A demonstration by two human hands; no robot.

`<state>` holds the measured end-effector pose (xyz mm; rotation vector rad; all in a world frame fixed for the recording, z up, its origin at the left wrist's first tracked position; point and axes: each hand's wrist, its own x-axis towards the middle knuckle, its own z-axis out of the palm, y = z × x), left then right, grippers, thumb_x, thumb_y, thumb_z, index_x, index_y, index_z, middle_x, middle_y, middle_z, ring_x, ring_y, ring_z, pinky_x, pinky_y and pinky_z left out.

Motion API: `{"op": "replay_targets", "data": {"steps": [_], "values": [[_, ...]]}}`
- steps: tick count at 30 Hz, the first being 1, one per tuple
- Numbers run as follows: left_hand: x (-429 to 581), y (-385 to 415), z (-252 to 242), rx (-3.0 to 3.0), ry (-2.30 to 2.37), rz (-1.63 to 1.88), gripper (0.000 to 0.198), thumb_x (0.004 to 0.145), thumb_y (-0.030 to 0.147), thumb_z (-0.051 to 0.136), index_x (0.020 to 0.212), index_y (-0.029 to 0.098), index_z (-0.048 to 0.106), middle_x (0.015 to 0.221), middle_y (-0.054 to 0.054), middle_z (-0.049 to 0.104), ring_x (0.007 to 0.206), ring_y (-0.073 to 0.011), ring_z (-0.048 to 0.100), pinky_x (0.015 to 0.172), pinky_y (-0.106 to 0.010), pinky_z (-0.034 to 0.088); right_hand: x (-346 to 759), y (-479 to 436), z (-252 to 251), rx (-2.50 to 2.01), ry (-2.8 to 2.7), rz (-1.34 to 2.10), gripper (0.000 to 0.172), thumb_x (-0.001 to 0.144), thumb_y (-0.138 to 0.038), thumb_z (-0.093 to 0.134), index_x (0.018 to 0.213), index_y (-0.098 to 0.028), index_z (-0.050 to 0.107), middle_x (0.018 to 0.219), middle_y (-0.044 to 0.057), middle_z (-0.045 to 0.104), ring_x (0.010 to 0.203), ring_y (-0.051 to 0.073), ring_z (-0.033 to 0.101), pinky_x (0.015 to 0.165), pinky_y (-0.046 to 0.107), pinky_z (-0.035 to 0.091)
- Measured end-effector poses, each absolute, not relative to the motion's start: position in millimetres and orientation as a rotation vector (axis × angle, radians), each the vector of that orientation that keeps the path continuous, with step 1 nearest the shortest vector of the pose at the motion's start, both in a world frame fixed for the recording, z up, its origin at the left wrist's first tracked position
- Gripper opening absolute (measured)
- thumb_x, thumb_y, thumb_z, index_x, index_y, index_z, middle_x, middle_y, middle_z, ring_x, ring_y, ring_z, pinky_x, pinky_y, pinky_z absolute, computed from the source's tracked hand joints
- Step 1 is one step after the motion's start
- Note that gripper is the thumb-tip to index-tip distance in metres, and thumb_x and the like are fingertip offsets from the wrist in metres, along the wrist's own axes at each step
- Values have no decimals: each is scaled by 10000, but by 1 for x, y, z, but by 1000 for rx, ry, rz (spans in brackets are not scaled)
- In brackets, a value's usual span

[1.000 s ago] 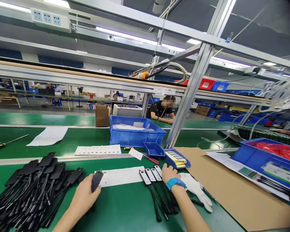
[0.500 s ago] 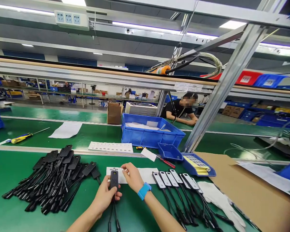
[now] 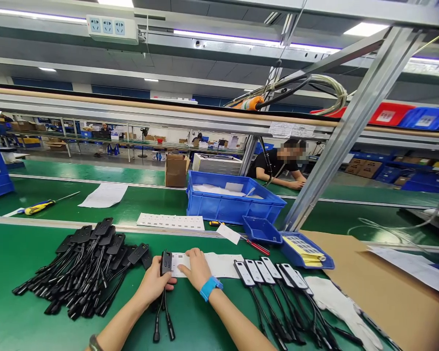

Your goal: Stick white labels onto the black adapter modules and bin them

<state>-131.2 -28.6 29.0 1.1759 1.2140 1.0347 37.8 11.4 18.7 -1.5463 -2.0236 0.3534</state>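
My left hand [image 3: 154, 282] grips a black cabled module [image 3: 166, 263] whose two leads hang toward the table's front edge. Just right of it, my right hand [image 3: 196, 268], with a blue wristband, rests its fingers on a white label strip [image 3: 223, 265]; nothing is visible in its grasp. A heap of similar black modules [image 3: 104, 239] lies on the left, cables toward me. On the right, several modules with white faces [image 3: 244, 273] lie in a row beside a white glove [image 3: 336, 302].
Behind my hands are a large blue bin [image 3: 234, 207], a small blue tray [image 3: 261, 231], a red screwdriver [image 3: 258, 247] and a tray of yellow sheets [image 3: 307, 251]. Cardboard [image 3: 369, 273] covers the right side. A metal post [image 3: 351, 131] slants upward. A person [image 3: 278, 168] leans on the far bench.
The held module has moved left and turned in my left hand. My right hand has come down onto the strip. The view has shifted slightly.
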Motion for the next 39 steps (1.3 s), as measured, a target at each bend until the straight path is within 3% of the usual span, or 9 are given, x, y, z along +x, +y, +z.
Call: {"op": "replay_targets", "data": {"steps": [9,14,21,27,34,39], "values": [[-131,-29,29,1148,1203,1036,461,729,218,661,1077,171,362,1009,-134,614,759,-253,691,711,-386,583,38,26,12,-1514,-1934,377,272,636,-201,758,859,-143,614,936,115,600,900,276,571,800,382,473],[-129,-29,30,1137,1223,1048,465,710,202,658,1071,178,365,970,-115,625,750,-264,691,697,-388,577,36,22,12,-1370,-1919,335,60,795,-126,579,787,-181,556,795,38,597,719,180,578,662,280,462],[-127,-32,37,1116,1239,1044,411,711,160,656,1016,191,382,868,-72,637,729,-262,689,669,-374,573,47,-8,29,-1042,-2108,293,121,859,-148,538,855,-219,636,800,32,629,802,193,580,753,311,436],[-125,-36,43,1073,1189,1103,411,715,177,688,1024,200,418,940,-73,618,730,-238,680,714,-384,567,71,-44,57,-879,-1750,626,93,822,-263,642,742,-224,668,826,38,550,793,184,535,716,308,439],[-113,-58,71,971,1017,1072,496,736,348,717,1099,198,415,983,-93,632,877,-225,662,822,-359,535,84,-43,54,-802,-1150,1105,178,834,-375,644,819,-216,566,740,-12,484,649,130,475,633,274,413],[-99,-79,80,903,914,911,532,720,265,715,1134,178,392,1083,-151,639,953,-250,645,890,-401,501,91,-50,62,-707,-1026,1245,191,819,-355,671,794,-210,550,784,-13,458,638,108,462,591,250,407]]}}
